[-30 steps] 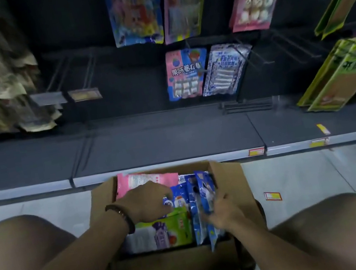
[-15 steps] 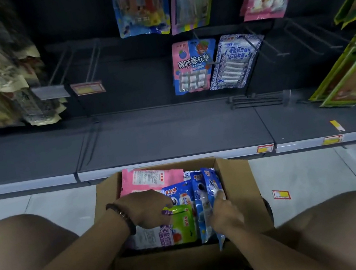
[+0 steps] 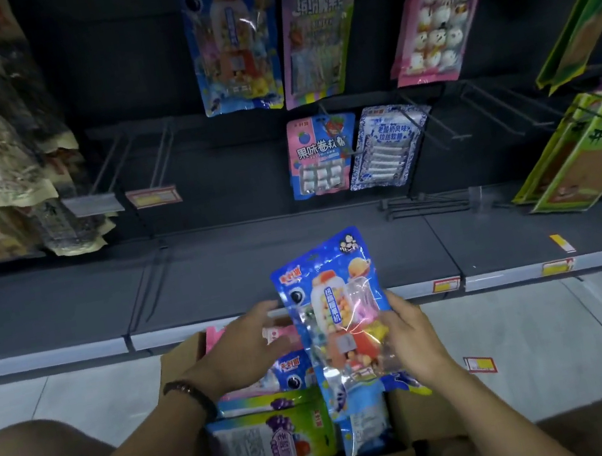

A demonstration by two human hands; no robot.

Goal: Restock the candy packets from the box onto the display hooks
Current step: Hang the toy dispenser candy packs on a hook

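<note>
My right hand (image 3: 412, 344) grips a blue candy packet (image 3: 334, 302) by its lower right side and holds it upright above the cardboard box (image 3: 420, 411). My left hand (image 3: 242, 348) hovers over the box with fingers relaxed, its fingertips close to the packet's left edge and holding nothing. Inside the box lie more packets: a green one (image 3: 272, 440), a pink one (image 3: 214, 337) and other blue ones (image 3: 292, 370). On the display a matching blue packet (image 3: 232, 43) hangs from an upper hook.
Bare hooks (image 3: 136, 156) stick out at the left and more hooks (image 3: 499, 108) at the right. Pink-blue (image 3: 321, 156) and white-blue (image 3: 385, 146) packets hang lower down. A grey shelf (image 3: 259, 275) runs below. My knees flank the box on the tiled floor (image 3: 552, 336).
My right hand has pulled a blue packet up out of the box and raised it upright. My left hand left the packets and lifted above the box. The view tilted up.
</note>
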